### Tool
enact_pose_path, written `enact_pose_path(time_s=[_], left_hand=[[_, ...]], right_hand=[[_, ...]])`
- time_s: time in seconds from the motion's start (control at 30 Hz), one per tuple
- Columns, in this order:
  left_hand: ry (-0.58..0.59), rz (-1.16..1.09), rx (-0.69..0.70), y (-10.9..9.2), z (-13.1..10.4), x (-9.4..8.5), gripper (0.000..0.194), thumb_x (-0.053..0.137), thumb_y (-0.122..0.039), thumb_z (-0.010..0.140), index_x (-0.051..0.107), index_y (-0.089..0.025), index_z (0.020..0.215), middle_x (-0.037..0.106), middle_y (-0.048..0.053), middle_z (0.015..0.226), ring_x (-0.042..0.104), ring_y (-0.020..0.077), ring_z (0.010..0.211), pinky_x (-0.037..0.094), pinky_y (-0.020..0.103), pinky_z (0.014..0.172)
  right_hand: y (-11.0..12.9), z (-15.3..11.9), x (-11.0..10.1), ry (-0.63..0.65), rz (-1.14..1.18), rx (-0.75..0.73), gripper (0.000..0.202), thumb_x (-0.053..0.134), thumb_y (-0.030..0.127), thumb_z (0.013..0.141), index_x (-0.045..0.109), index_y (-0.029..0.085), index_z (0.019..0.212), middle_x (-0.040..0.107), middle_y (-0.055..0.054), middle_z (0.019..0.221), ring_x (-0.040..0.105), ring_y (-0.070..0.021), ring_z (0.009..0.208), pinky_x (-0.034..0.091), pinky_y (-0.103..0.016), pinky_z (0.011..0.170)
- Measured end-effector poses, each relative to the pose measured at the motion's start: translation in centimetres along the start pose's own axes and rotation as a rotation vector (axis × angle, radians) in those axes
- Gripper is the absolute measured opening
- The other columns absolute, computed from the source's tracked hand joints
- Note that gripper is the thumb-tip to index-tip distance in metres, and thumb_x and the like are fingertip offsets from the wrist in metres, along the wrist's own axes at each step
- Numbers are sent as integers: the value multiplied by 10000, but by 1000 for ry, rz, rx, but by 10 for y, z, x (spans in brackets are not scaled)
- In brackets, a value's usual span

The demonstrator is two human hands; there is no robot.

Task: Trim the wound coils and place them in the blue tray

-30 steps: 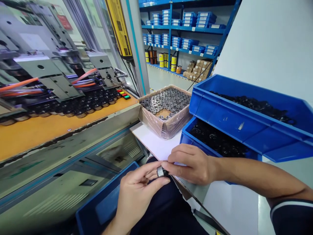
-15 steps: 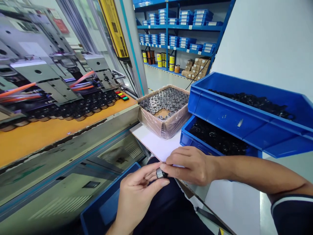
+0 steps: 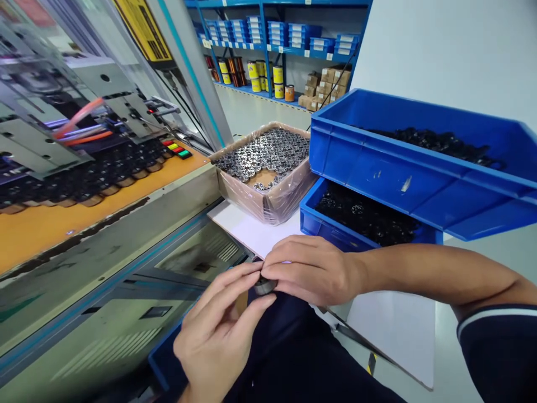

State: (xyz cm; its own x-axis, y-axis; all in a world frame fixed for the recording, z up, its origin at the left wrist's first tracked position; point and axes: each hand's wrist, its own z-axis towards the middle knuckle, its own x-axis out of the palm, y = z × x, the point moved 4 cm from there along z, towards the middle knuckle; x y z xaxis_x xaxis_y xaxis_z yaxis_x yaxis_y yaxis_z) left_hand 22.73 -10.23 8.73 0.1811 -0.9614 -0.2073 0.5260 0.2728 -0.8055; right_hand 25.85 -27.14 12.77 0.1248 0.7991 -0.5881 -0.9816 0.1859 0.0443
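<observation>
Close above my lap, my left hand (image 3: pixel 224 322) and my right hand (image 3: pixel 310 271) meet around a small round stator core (image 3: pixel 265 285), a grey metal ring with black on top. The thumb and fingers of my left hand pinch it from the left. From the right and above, the fingertips of my right hand press on its black upper part. My fingers partly cover the piece. A cardboard box (image 3: pixel 241 195) lined with clear film, beyond my hands, holds many similar metal cores (image 3: pixel 277 148). Black plastic parts (image 3: pixel 364 215) fill the lower blue bin (image 3: pixel 309 220) nearby.
An upper blue bin (image 3: pixel 356 148) with more black parts overhangs the lower one. On the left, a machine (image 3: pixel 113 101) stands over an orange work surface (image 3: pixel 46 229) with rows of black-topped cores (image 3: pixel 90 193). Blue shelving (image 3: pixel 262 50) is at the back.
The view has shifted, so the surroundings sit higher and further left. The stator core has been tilted in my fingers, and my left fingers have moved up over its top.
</observation>
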Motion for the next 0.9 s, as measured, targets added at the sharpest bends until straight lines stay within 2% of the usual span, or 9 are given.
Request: enact_pose_path(time_s=[0.07,0.17,0.3,0.37,0.47,0.6,0.7,0.83,0.9], left_hand=[[27,116,134,-4,0,-5,429,813,-50,697,746,-283,1051,772,-8,1041,725,164,904,589,274,833],[12,157,134,-3,-1,-6,401,791,-40,723,738,-275,1043,776,-7,999,727,148,857,583,257,805],[6,-161,-112,8,1,4,312,847,-159,690,716,-233,963,740,41,1077,712,189,998,593,263,829],[10,-379,-269,17,3,11,297,872,-211,665,692,-216,901,732,41,1015,719,169,912,597,236,763],[99,-679,-476,30,1,22,281,818,-314,755,691,-243,995,728,12,861,694,103,733,575,191,695],[191,-878,-639,39,-7,27,349,712,-455,838,689,-258,1125,723,34,845,686,121,757,579,228,728],[187,-743,-519,39,-5,20,296,677,-407,875,693,-272,1138,733,37,881,687,124,768,577,233,752],[143,-293,-55,24,7,5,311,715,-190,836,712,-287,1132,723,55,1144,674,190,1067,546,282,919],[131,-109,111,18,10,0,328,723,-117,805,728,-275,1093,737,43,1093,689,189,1018,552,280,888]], right_hand=[[-1,0,0,0,58,38,121,584,90,928,606,16,1021,671,-137,958,628,-171,958,583,-301,868],[0,-1,2,27,87,72,109,558,99,943,593,33,1022,669,-133,952,621,-160,932,585,-297,847],[5,0,2,46,-24,0,87,527,92,947,571,49,1009,664,-119,906,617,-176,901,578,-320,806],[6,1,2,46,-82,-40,91,499,97,957,563,67,1015,661,-109,909,616,-176,905,574,-325,793],[1,4,1,27,-51,53,113,546,151,963,565,86,1053,654,-105,959,614,-160,946,577,-323,837],[-5,6,0,-8,135,143,143,576,214,973,590,90,1041,656,-112,967,619,-154,952,579,-317,850],[-4,5,0,-22,137,110,134,582,197,967,607,69,996,673,-121,924,622,-163,898,575,-321,807],[-3,4,3,4,85,107,131,590,183,955,613,58,989,677,-121,912,615,-170,891,572,-327,815],[-3,3,4,22,68,109,129,573,180,962,608,61,996,672,-115,905,608,-168,885,575,-326,811]])
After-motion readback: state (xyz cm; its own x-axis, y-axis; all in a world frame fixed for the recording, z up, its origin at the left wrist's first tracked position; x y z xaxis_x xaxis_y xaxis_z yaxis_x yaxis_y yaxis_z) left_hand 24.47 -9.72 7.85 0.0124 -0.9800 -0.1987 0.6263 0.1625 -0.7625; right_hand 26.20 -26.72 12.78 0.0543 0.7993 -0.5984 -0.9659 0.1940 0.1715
